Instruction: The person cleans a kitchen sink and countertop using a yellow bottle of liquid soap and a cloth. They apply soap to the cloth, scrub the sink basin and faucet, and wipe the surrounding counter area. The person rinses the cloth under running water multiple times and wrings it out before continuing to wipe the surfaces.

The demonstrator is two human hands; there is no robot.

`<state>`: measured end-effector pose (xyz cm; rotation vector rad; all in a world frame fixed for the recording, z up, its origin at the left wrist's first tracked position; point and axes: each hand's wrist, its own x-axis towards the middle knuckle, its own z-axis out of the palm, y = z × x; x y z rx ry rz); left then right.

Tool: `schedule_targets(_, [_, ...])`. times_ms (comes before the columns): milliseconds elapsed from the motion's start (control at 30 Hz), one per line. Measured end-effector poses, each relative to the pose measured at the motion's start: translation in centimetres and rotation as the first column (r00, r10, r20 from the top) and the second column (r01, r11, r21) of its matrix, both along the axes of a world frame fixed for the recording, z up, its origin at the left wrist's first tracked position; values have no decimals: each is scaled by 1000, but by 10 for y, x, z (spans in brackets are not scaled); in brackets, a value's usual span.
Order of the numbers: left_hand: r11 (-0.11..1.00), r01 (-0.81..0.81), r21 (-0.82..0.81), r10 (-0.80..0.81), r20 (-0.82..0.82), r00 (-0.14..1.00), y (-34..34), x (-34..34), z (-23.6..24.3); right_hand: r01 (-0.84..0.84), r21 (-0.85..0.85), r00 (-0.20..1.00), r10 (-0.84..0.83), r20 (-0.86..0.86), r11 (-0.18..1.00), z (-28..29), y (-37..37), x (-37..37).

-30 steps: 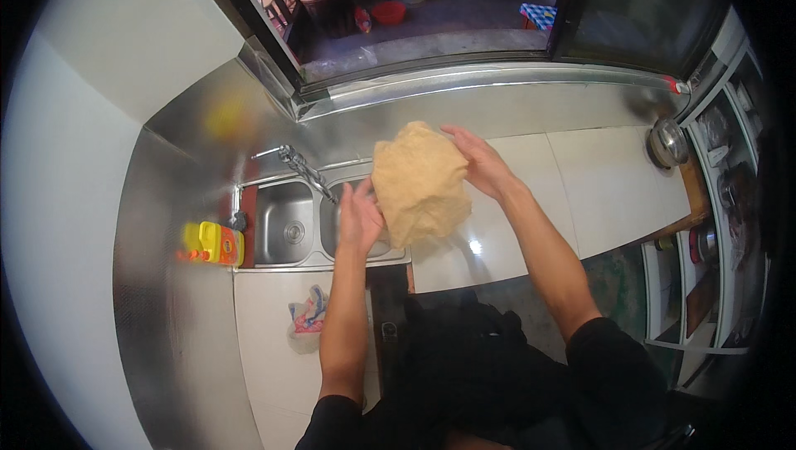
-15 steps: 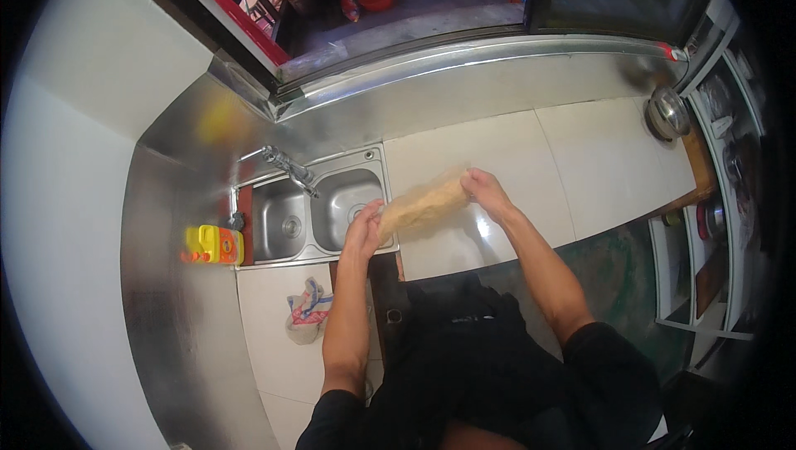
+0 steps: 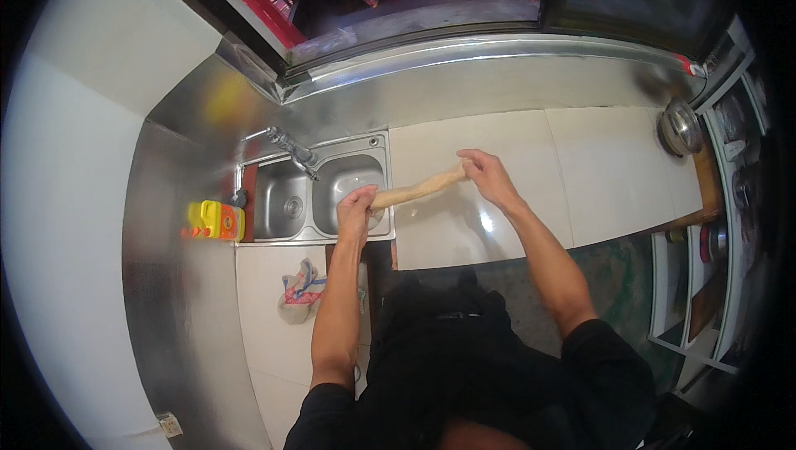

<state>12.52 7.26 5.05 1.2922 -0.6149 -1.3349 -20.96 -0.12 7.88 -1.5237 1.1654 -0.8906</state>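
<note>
A tan cloth (image 3: 420, 190) is stretched between my hands, drawn into a narrow, slightly slanting band above the counter beside the sink. My left hand (image 3: 356, 205) pinches its left end over the front edge of the right sink basin. Higher up and to the right, my right hand (image 3: 487, 178) grips the other end, its fingers closed on the material. Below it, the double-basin steel sink (image 3: 308, 234) has a metal faucet (image 3: 292, 150) at its back. I cannot make out the cloth's weave.
A yellow jug with an orange label (image 3: 222, 222) stands left of the sink. A crumpled grey and pink rag (image 3: 300, 294) lies on the near-left counter. Steel bowls (image 3: 680, 128) sit at the counter's far right, beside white shelving (image 3: 673, 284). A window (image 3: 464, 27) runs along the back.
The cloth was spread wider and blurred; now it is a thin band. Both hands have risen slightly, still holding its ends, and the view has shifted a little.
</note>
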Motion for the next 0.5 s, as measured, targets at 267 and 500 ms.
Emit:
schedule_targets(267, [995,57,83,-32,-268,963,54,2,68,-125,206,917,34,398,971,41,29,42])
schedule_targets(500, [987,117,113,-92,-205,974,37,52,-72,-109,253,980,62,189,961,-15,27,102])
